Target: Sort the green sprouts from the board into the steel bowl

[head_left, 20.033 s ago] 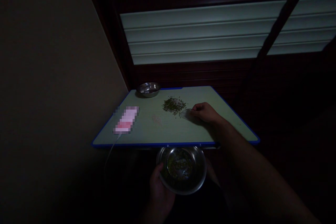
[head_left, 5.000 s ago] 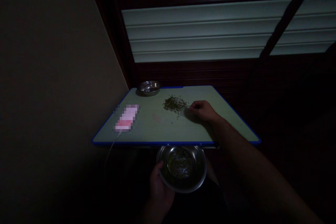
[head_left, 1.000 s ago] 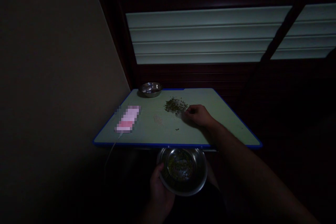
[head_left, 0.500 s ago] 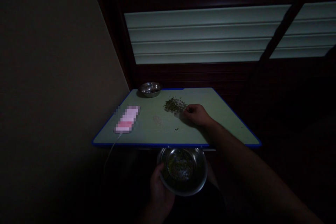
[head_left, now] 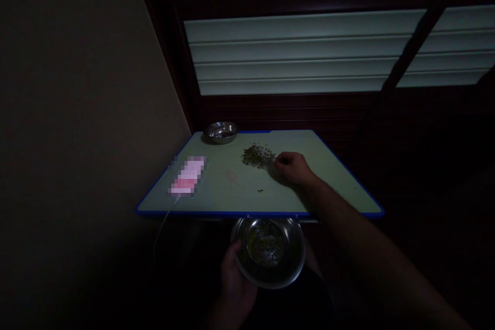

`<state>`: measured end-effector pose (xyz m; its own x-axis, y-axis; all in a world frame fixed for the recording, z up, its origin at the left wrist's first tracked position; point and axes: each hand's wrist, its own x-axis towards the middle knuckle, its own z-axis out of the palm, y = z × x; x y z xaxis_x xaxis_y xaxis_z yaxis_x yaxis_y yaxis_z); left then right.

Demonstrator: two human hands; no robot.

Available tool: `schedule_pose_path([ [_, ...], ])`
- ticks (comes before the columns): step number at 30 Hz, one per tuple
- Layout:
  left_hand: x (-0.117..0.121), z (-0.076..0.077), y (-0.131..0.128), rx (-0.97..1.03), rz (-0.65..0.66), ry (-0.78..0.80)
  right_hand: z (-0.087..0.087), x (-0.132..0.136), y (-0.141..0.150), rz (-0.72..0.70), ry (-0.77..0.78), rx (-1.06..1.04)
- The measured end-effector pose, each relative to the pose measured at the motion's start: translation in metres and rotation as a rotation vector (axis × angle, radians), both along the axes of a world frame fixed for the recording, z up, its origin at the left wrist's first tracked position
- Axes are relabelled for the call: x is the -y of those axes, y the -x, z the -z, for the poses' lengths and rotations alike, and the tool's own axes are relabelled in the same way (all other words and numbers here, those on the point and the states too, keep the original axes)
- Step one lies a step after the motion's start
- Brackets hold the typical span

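Observation:
A stainless steel bowl (head_left: pixel 296 255) is below the table's front edge, with my left hand (head_left: pixel 237 276) closed on its left rim. Small green beans, like mung beans, are scattered inside it. On the table lies a pile of similar green beans (head_left: pixel 252 155), mixed with whitish grains on its right side. At the right edge of this pile is my right hand (head_left: pixel 291 166), its fingers pinched on a thin clear plastic piece (head_left: pixel 269 163). Little of that piece shows in the dim light. A couple of loose beans (head_left: pixel 260 191) lie nearer the front edge.
The pale green table (head_left: pixel 209 196) has a blue rim. A second steel bowl (head_left: pixel 221 134) stands at its back left corner. A phone (head_left: pixel 188 176), blurred out, lies at the left with a white cable (head_left: pixel 164 224) hanging down. Faint pale grains (head_left: pixel 232 177) lie mid-table.
Since 5 seconds ago a couple of beans have come to lie nearer the front edge. In the last half second the clear piece has moved up against the pile. My left hand keeps its place.

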<state>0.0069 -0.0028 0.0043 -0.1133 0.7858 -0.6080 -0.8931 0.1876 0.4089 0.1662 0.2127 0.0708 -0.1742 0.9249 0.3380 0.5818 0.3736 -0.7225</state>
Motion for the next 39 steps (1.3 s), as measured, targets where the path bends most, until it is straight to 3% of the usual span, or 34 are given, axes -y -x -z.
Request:
schedule_pose_path([
  [14,-0.001,0.004,0.000,0.023,-0.018,-0.021,-0.001,-0.001,0.009,-0.069,-0.088,0.092],
  [26,0.000,0.000,0.001,0.020,-0.017,-0.003,0.002,0.000,-0.001,-0.207,-0.041,0.014],
  [34,0.000,-0.001,0.000,0.005,-0.008,0.005,-0.007,0.007,-0.001,-0.114,-0.063,-0.066],
  [39,0.001,0.001,0.001,0.007,-0.008,-0.006,-0.006,0.006,-0.003,-0.101,0.031,-0.063],
])
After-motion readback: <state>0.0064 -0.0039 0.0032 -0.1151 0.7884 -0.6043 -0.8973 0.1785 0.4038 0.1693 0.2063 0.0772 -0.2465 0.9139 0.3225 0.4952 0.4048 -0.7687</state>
